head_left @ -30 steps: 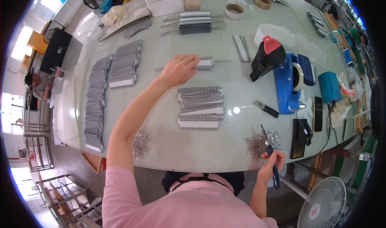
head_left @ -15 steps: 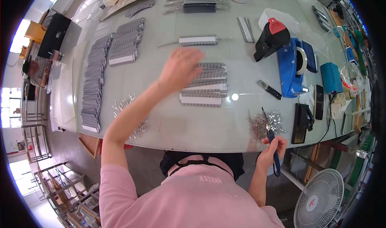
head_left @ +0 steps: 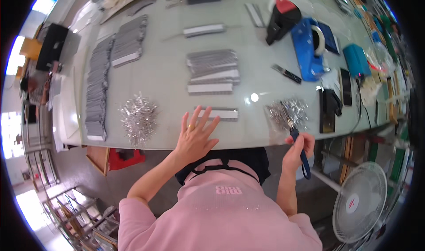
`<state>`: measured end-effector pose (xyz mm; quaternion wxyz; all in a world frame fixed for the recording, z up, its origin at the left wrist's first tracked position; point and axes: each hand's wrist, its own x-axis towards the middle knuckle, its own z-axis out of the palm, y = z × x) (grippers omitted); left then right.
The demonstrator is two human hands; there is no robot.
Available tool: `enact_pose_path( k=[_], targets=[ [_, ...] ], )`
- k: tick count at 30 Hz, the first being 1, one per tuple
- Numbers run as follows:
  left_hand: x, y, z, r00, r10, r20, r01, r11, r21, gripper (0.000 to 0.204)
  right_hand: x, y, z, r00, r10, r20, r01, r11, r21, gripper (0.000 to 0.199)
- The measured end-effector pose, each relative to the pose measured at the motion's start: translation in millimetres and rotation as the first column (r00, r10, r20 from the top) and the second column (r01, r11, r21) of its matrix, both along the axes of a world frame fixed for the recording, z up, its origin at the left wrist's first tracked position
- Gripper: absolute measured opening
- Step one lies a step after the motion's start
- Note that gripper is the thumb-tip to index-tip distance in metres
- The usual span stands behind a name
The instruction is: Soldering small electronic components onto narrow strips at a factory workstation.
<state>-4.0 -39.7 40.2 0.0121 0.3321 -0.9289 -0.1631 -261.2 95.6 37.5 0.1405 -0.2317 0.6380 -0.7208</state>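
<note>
My left hand (head_left: pixel 195 133) is spread flat near the front edge of the table, its fingertips over the left end of a grey-and-white strip (head_left: pixel 228 114). Whether the fingers touch the strip I cannot tell. Just beyond lies a stack of similar strips (head_left: pixel 212 69). My right hand (head_left: pixel 300 151) is closed around a slim hand tool (head_left: pixel 295 133) with a pointed metal tip and dark blue grip. That tip is over a pile of silvery thin clippings (head_left: pixel 296 109); a second clippings pile (head_left: pixel 138 118) sits left of my left hand.
Long rows of strips (head_left: pixel 97 83) lie on the left. A single strip with wire-like ends (head_left: pixel 203 30) is farther back. To the right are a utility knife (head_left: pixel 287 73), a blue tape dispenser (head_left: pixel 305 52) and a black cup with red lid (head_left: pixel 283 21). A fan (head_left: pixel 361 202) stands below.
My left hand has come back from beyond the stack toward the table's front edge. A single strip now lies in front of the stack. The right hand keeps its tool; the view has shifted.
</note>
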Motion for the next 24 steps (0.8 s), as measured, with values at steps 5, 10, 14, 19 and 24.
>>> enact_pose_path(
  k=[5, 10, 14, 19, 24],
  targets=[
    [-18, 27, 5, 0.993, 0.015, -0.117, -0.019, 0.999, -0.032, 0.062, 2, -1, 0, 0.997, 0.033, 0.07, -0.034, 0.999, 0.012, 0.011],
    [-112, 18, -3, 0.949, -0.189, -0.251, 0.193, 0.981, -0.007, 0.063, -2, -25, -9, 0.972, 0.053, 0.23, -0.048, 0.998, -0.027, 0.014],
    [-130, 17, -19, 0.924, -0.322, -0.207, 0.322, 0.946, -0.037, 0.066, -2, -47, -22, 0.934, 0.129, 0.333, -0.058, 0.975, -0.215, 0.014],
    [-98, 14, -15, 0.928, -0.347, -0.136, 0.34, 0.938, -0.071, 0.065, 2, -49, -29, 0.942, 0.125, 0.311, -0.093, 0.989, -0.117, 0.012],
    [-65, 9, -5, 0.94, -0.309, -0.146, 0.301, 0.95, -0.078, 0.061, 5, -49, -26, 0.956, 0.125, 0.264, -0.109, 0.991, -0.077, 0.015]
  ],
)
